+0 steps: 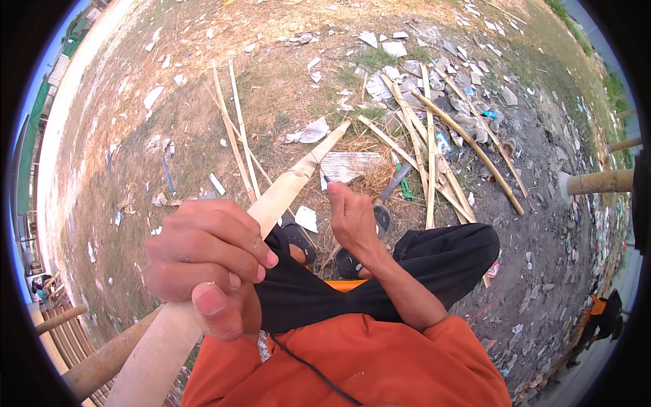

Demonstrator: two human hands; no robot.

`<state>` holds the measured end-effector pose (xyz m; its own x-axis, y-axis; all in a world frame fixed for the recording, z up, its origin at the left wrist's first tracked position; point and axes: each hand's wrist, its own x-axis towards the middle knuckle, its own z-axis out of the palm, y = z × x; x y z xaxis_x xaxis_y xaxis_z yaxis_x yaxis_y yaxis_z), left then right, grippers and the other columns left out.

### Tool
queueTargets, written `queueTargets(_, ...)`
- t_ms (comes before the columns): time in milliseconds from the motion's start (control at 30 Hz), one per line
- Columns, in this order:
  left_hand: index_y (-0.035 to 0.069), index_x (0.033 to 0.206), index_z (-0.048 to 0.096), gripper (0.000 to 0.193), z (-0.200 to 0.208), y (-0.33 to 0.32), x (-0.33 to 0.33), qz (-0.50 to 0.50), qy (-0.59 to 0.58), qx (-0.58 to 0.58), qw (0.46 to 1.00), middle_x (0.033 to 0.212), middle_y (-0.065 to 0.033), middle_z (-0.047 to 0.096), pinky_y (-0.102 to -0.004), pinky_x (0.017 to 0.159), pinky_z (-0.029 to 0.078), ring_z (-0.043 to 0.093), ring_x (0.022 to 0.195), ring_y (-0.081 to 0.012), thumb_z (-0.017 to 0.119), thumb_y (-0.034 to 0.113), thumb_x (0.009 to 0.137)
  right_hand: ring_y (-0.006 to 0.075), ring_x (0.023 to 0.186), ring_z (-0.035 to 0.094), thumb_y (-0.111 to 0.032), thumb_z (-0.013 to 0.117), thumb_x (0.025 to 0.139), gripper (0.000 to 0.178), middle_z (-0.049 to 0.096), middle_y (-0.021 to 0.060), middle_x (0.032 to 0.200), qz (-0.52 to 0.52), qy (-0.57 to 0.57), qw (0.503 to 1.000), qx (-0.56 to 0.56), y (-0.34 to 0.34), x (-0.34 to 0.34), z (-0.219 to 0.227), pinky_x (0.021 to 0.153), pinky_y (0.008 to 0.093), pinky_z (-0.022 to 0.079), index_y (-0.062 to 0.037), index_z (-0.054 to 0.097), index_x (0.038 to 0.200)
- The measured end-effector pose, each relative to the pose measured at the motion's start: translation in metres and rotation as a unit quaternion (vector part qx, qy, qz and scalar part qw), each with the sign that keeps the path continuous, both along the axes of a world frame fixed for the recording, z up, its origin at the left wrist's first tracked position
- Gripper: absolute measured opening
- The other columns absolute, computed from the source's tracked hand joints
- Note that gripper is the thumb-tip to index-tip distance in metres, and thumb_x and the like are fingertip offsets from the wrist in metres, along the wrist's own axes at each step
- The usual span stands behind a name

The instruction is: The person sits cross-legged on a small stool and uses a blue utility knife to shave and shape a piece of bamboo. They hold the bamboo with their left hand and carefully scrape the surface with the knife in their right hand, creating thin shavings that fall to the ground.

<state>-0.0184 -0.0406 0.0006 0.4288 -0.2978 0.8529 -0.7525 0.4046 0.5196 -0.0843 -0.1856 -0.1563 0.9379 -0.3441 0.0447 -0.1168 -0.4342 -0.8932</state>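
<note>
My left hand [210, 261] is closed around a wide split bamboo strip [288, 193], which slants from the lower left up to a narrow far end. The strip has a node and a notch-like mark near that end. My right hand [352, 214] is closed around a thin dark tool [325, 178], mostly hidden by the fingers; its tip comes up close to the strip's edge. Whether the tip touches the bamboo, I cannot tell. Under the strip's far part, a pale weathered wood block [351, 165] lies on the ground.
Several bamboo strips [429, 149] lie ahead to the right, beside a round pole [475, 146]. More thin strips [234, 129] lie ahead left. A grey flat blade [397, 182] rests near my sandalled foot [349, 263]. Bamboo poles [600, 182] jut in at both sides. Litter covers the ground.
</note>
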Motion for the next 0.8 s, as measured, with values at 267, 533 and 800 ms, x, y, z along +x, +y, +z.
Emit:
queueTargets(267, 0.007, 0.067, 0.046, 0.029, 0.000, 0.005, 0.002, -0.005, 0.008, -0.005, 1.000, 0.053, -0.0032, 0.055, -0.0273, 0.038, 0.046, 0.057, 0.042, -0.0157, 0.052, 0.021, 0.092, 0.0439, 0.056, 0.056, -0.033, 0.039, 0.098, 0.045, 0.053, 0.0253, 0.057, -0.039, 0.059, 0.997, -0.035, -0.016, 0.020, -0.043, 0.054, 0.0503, 0.040, 0.0016, 0.059, 0.078)
queueTargets(533, 0.008, 0.067, 0.045, 0.029, 0.001, 0.008, 0.008, 0.019, 0.020, -0.015, 1.000, 0.052, -0.0030, 0.055, -0.0272, 0.038, 0.046, 0.056, 0.041, -0.0153, 0.053, 0.021, 0.091, 0.0414, 0.053, 0.053, -0.034, 0.039, 0.099, 0.046, 0.051, 0.0242, 0.056, -0.071, 0.056, 0.994, -0.057, -0.008, 0.037, -0.060, 0.052, 0.0476, 0.039, 0.0015, 0.057, 0.076)
queueTargets(800, 0.009, 0.068, 0.044, 0.028, -0.001, 0.007, 0.008, 0.038, 0.021, -0.022, 0.999, 0.051, -0.0029, 0.054, -0.0265, 0.038, 0.046, 0.056, 0.041, -0.0146, 0.051, 0.022, 0.092, 0.0336, 0.043, 0.042, -0.030, 0.039, 0.099, 0.044, 0.041, 0.0206, 0.051, -0.074, 0.032, 0.997, -0.011, 0.002, 0.030, -0.068, 0.048, 0.0432, 0.034, 0.0031, 0.052, 0.074)
